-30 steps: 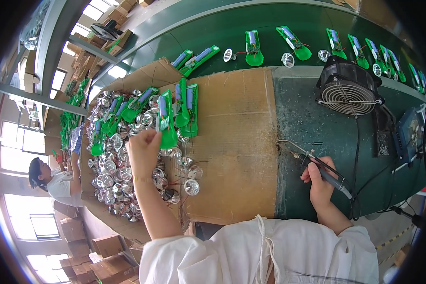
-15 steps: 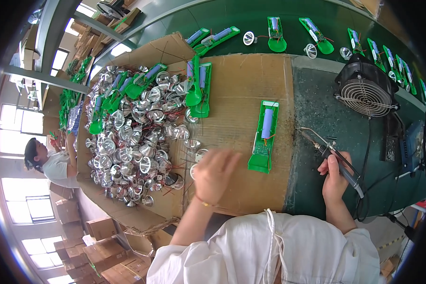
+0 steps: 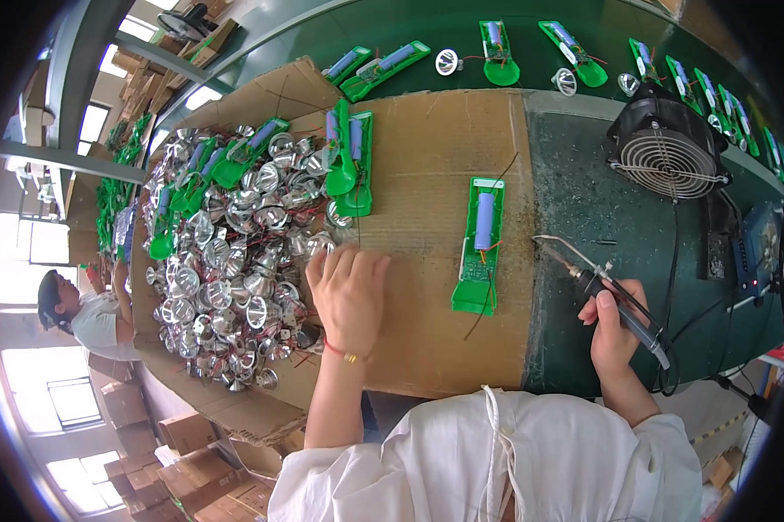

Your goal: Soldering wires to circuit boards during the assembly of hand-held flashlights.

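Observation:
My left hand (image 3: 350, 300) reaches over the near right edge of a pile of silvery reflector cups (image 3: 257, 311) with red wires. Its bent fingers are slightly apart, their tips partly hidden, and nothing shows in them. My right hand (image 3: 616, 324) is closed round a soldering iron (image 3: 629, 320) with a thin curved metal tube along it. The iron's tip points up and left above the green mat. Between my hands lies a green plastic housing (image 3: 474, 294) with a blue cylindrical cell (image 3: 484, 221), a small circuit board and thin wires. Neither hand touches it.
Cardboard (image 3: 418, 348) covers the bench under the housing. More green housings (image 3: 355, 202) rest beside and on the pile; others line the far side with reflectors. A black fan (image 3: 668, 163) and a blue box (image 3: 760, 252) stand right. A co-worker (image 3: 96, 317) is far left.
My left hand has moved left to the reflector pile's edge. My right hand still holds the soldering iron in nearly the same place. Dark wires now stick out past the middle housing.

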`<state>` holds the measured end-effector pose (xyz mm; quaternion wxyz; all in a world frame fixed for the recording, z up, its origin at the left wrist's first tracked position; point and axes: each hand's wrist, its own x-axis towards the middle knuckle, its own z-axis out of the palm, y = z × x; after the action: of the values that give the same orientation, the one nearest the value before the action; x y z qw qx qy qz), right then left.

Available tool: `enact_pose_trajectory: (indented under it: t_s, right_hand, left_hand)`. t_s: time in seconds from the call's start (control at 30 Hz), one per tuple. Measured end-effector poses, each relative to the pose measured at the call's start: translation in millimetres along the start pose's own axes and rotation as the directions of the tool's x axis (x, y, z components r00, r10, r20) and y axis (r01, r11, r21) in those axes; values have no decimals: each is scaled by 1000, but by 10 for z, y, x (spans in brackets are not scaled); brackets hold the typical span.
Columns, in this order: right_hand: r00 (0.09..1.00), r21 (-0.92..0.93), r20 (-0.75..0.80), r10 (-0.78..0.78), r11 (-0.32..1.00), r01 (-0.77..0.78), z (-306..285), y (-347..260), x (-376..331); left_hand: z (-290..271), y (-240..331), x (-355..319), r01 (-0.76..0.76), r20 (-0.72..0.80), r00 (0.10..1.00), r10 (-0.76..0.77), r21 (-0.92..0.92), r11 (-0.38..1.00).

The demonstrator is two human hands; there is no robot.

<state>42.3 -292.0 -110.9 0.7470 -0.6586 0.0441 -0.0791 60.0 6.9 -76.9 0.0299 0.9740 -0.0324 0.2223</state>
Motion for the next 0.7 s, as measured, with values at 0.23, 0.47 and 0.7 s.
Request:
enact_pose_trajectory:
  t_s: [0.23,0.47,0.7]
  right_hand:
    - [946,-158,296,-136,969,189,180,-23,-133]
    - [970,-124,242,7,992,24,259,-27,-141]
    - [968,-63,245,53,997,-39,336,-33,-119]
  left_hand:
    - [16,607,-96,26,125,991,37,-467,884]
    - [220,697,-153,-42,-31,999,31,-486,873]
    - [239,684,-157,-48,-25,999,41,-468,882]
